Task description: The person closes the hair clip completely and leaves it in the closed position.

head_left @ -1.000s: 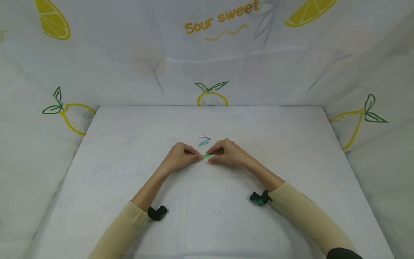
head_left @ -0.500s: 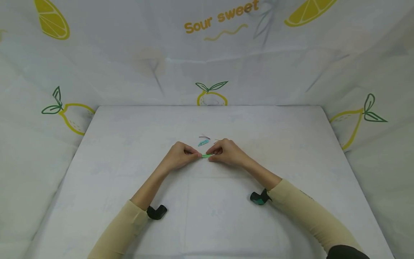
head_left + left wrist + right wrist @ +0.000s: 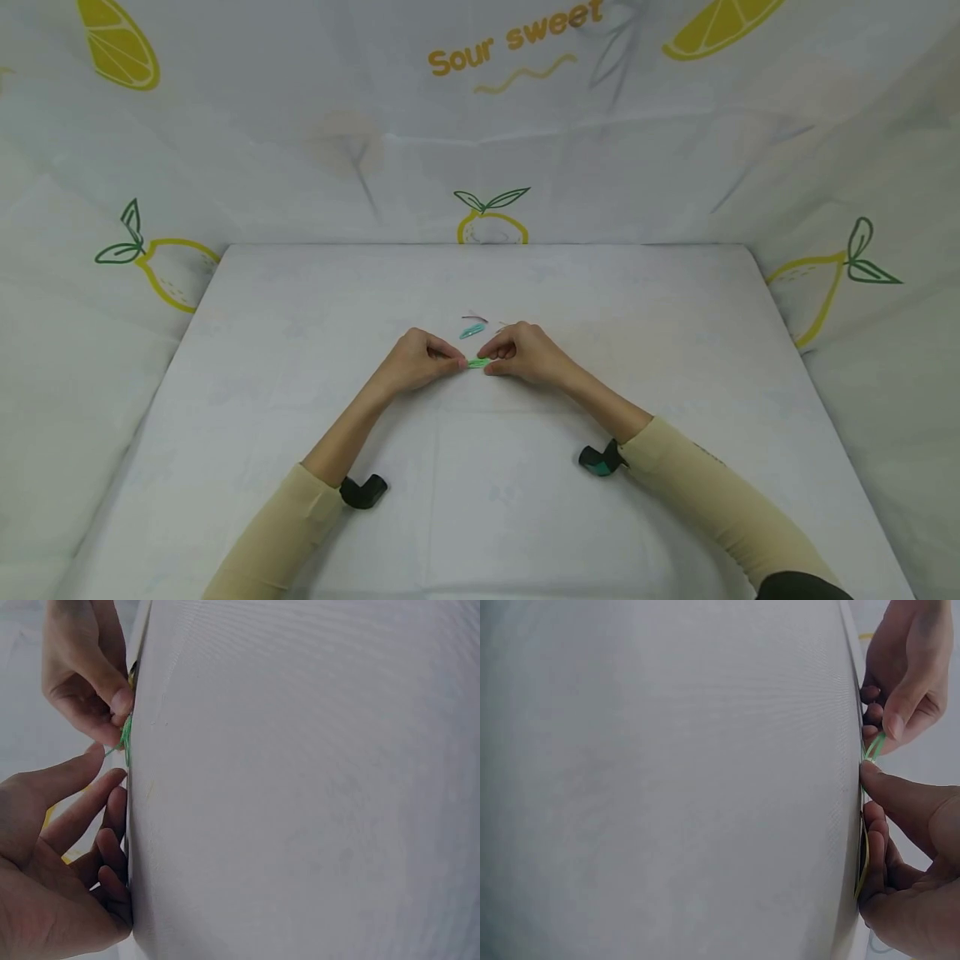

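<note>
A small bundle of green looped strands (image 3: 477, 363) lies between my two hands at the middle of the white table. My left hand (image 3: 422, 361) pinches its left end between thumb and fingers; in the right wrist view a green loop (image 3: 875, 746) shows at that thumb. My right hand (image 3: 528, 354) pinches the right end with thumb and forefinger. In the left wrist view loose green strands (image 3: 126, 740) hang below the right fingertips. Both hands stay low, close over the tabletop. The fingers partly hide the bundle's ends.
Just beyond the hands lie a light-blue bundle (image 3: 472, 331) and a thin dark reddish strand (image 3: 475, 317). A yellow strand (image 3: 865, 862) shows by the right hand. White cloth (image 3: 300, 167) with lemon prints stands behind the table's far edge.
Both hands keep almost the same place. The green bundle between them shifts very slightly, and its strands look a little more spread. The other pieces have not moved.
</note>
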The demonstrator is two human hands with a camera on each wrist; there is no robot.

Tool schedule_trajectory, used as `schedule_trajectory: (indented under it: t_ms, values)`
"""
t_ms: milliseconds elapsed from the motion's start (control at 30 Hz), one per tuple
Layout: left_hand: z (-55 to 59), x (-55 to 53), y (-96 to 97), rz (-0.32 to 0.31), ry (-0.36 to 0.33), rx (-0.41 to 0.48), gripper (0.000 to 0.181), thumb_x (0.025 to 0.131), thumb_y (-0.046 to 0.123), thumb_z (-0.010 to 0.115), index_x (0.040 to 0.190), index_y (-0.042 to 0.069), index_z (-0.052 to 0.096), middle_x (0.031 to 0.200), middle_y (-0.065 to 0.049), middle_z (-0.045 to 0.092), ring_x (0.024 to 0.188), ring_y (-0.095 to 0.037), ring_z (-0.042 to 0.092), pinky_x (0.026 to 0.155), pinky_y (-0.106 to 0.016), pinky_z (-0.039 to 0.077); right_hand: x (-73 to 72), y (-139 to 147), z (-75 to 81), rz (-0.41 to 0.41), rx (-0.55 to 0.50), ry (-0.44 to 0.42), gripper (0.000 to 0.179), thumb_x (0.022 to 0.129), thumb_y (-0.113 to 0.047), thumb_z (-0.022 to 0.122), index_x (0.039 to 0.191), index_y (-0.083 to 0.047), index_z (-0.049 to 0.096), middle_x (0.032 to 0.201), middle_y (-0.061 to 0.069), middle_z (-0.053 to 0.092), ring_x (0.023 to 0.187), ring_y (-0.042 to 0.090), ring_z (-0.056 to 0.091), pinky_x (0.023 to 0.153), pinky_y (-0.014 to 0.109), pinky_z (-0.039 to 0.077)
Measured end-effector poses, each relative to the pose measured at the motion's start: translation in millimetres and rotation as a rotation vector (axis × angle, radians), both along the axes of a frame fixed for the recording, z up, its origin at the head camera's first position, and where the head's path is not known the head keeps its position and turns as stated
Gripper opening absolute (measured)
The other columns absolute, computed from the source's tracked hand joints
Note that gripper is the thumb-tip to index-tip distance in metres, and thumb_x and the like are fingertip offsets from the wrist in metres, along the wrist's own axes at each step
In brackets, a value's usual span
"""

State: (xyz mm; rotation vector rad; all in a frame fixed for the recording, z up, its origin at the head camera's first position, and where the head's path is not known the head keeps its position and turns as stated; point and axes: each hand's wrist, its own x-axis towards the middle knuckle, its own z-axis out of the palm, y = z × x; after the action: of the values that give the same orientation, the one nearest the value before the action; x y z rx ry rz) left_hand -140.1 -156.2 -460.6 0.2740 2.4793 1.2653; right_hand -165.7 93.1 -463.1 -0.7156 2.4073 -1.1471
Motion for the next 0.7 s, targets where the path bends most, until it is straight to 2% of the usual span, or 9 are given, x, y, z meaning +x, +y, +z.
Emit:
schedule_trajectory:
  t_ms: [267, 500, 700]
  values:
    - [-0.1, -0.7, -1.2, -0.009, -0.002, 0.012, 0.016, 0.093, 0.022, 0.086, 0.1, 0.008, 0.087, 0.081, -0.003, 0.076, 0.066, -0.01, 0.048, 0.061, -0.022, 0.038, 1.4, -1.0, 2.8, 0.007, 0.014, -0.005, 0.016, 0.094, -0.011, 0.085, 0.11, -0.008, 0.085, 0.109, 0.008, 0.081, 0.096, 0.015, 0.068, 0.086, 0.025, 0.056]
    - [-0.5, 0.7, -0.4, -0.005, 0.001, 0.0, 0.02, 0.091, 0.024, 0.089, 0.104, 0.009, 0.086, 0.092, -0.005, 0.08, 0.071, -0.01, 0.053, 0.065, -0.024, 0.042, 1.1, -1.4, 3.4, 0.006, 0.022, 0.004, 0.009, 0.093, -0.01, 0.086, 0.101, -0.007, 0.085, 0.1, 0.006, 0.08, 0.088, 0.012, 0.063, 0.082, 0.022, 0.052]
    - [-2.4, 0.5, 1.5, -0.002, 0.015, -0.002, 0.02, 0.09, 0.022, 0.089, 0.105, 0.009, 0.086, 0.089, -0.002, 0.075, 0.069, -0.01, 0.053, 0.064, -0.024, 0.041, 0.9, -0.4, 1.6, 0.015, 0.013, 0.017, 0.007, 0.093, -0.01, 0.085, 0.099, -0.008, 0.085, 0.097, 0.005, 0.078, 0.088, 0.013, 0.061, 0.081, 0.023, 0.051]
